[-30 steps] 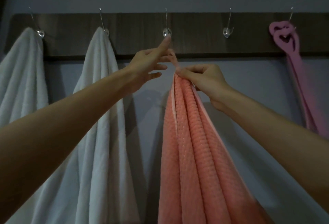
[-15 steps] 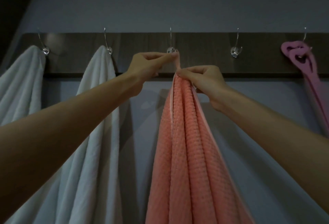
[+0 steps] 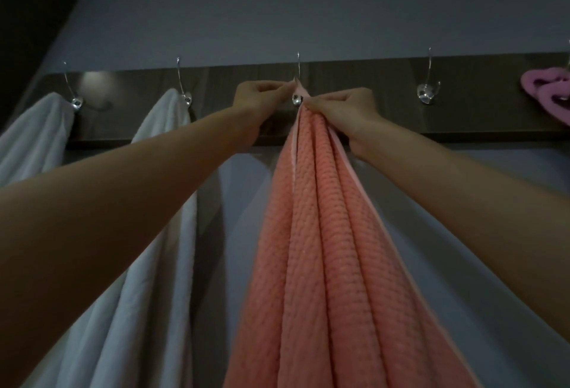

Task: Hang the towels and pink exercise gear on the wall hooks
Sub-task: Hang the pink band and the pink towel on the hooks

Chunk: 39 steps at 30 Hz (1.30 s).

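A dim wall is seen from below, with a dark wooden rail (image 3: pixel 339 79) fixed across it. Five metal hooks are counted along the rail, the fifth only just visible at the right edge. Two white towels are hung already: one (image 3: pixel 27 138) on the first hook (image 3: pixel 75 102) at the far left, the other (image 3: pixel 160 233) on the second hook (image 3: pixel 186 99). One coral-pink waffle-textured towel (image 3: pixel 324 249) is held up at the third hook (image 3: pixel 296 100), its gathered top bunched just beside the hook and its folds falling toward the bottom of the view. The towel's small loop is pinched between the fingertips of the left hand (image 3: pixel 256 99), raised against the hook's wire. The bunched top edge is gripped by the closed right hand (image 3: pixel 342 108). The fourth hook (image 3: pixel 427 98) is bare. One piece of pink exercise gear (image 3: pixel 546 91), looped and partly cut off by the frame, is hung at the far right.
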### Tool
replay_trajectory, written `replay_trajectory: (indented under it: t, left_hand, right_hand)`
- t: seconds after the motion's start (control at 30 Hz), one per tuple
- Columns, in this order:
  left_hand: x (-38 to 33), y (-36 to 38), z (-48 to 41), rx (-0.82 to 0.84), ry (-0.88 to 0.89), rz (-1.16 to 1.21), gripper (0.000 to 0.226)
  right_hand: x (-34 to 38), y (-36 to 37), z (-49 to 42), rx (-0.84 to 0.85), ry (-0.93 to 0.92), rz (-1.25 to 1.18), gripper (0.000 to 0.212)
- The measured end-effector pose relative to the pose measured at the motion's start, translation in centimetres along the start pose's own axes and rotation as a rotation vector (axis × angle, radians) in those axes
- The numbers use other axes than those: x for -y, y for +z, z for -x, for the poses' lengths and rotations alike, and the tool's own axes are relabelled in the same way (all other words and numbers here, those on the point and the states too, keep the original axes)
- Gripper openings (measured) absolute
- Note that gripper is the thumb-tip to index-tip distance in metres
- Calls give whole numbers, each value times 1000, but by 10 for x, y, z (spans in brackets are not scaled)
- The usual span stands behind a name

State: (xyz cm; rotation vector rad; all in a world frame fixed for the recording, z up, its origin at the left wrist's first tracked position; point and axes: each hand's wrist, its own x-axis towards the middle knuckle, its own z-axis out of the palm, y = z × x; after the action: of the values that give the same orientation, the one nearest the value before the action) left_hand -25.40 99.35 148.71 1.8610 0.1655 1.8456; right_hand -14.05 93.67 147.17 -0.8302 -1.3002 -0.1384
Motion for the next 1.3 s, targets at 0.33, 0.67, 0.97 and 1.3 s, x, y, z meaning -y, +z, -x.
replay_trajectory:
  t: [0.33, 0.67, 0.97, 1.3]
  left_hand:
    - [3, 6, -15, -4, 4, -33, 28]
    - [17, 9, -27, -24, -52, -77, 24]
    - [37, 6, -24, -78, 60, -391, 16]
    - [53, -1, 50, 145, 96, -452, 34]
  right_hand:
    - [-12, -1, -18, -34, -45, 3, 16]
    - [-15, -4, -22, -101, -49, 194, 21]
    - [-32, -2, -10, -49, -84, 332, 20]
    - [-41, -6, 16, 32, -93, 144, 24]
